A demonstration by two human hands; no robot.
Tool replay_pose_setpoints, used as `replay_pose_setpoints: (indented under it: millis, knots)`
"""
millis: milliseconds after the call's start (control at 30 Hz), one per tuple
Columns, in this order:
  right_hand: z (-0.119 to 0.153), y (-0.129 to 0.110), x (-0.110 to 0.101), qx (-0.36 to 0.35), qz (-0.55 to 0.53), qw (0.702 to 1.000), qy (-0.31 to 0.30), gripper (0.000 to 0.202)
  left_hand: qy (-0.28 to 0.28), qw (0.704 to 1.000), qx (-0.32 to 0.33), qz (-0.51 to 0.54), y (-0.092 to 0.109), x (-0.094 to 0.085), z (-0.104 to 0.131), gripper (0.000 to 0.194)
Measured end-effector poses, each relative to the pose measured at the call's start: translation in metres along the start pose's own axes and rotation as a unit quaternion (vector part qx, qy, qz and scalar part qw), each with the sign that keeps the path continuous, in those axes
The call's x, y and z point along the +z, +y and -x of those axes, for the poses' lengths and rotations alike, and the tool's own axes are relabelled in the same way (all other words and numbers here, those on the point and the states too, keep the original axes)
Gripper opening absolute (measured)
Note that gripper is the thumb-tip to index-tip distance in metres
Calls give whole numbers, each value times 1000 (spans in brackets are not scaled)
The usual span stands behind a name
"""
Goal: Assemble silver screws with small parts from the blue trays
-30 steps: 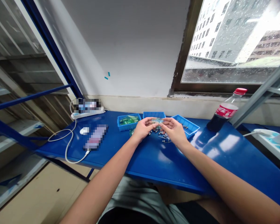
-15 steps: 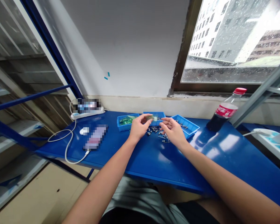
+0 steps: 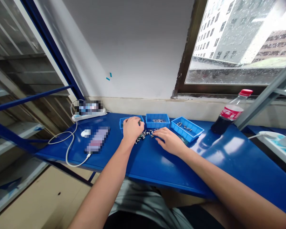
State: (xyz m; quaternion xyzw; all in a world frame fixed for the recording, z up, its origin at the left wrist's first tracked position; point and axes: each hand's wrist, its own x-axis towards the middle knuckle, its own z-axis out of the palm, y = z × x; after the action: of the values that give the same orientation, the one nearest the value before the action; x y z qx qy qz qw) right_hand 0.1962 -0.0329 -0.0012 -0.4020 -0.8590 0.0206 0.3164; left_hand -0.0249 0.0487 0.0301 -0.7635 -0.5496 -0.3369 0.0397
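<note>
My left hand (image 3: 132,128) is over the left blue tray (image 3: 121,121), its back toward me and its fingers curled down. A bit of green shows beside the thumb; what the fingers hold, if anything, is hidden. Small metal screws (image 3: 145,133) lie in a loose pile on the blue table (image 3: 147,162), between my hands. At the pile's right edge rests my right hand (image 3: 169,140), fingers stretched out and apart, the tips by the screws. Long thin screws lie in the middle blue tray (image 3: 157,116). Shorter metal pieces sit in the right blue tray (image 3: 193,132).
A cola bottle (image 3: 228,113) with a red cap stands at the right, near the window. On the left are a blurred phone-like object (image 3: 97,140) with a white cable (image 3: 70,152), a small white object (image 3: 85,133) and a power strip (image 3: 89,116).
My left hand has moved left and down onto the left tray; the pale, clear piece it held is out of sight. My right hand has lowered to the screws and spread its fingers.
</note>
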Motion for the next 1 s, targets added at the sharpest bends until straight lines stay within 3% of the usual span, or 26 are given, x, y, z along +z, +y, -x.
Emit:
replay_pose_setpoints:
  millis: [300,533,667,800,900,1000]
  knots:
    - [-2,9,3,3,24,1000,-16,34,6,999,36,40,2,11,4,29]
    - [-4,5,4,13,47,999,-5,20,40,992,75,93,14,6,8,29]
    - [-8,7,8,19,70,997,3,14,4,974,139,182,30,5,13,26]
    - [-12,11,15,26,91,996,8,14,-59,950,150,266,45,9,19,25]
    - [-11,12,16,50,65,996,46,14,-75,946,128,288,50,10,21,26]
    - [-8,13,12,110,-35,986,123,14,-72,946,97,302,49,11,21,27]
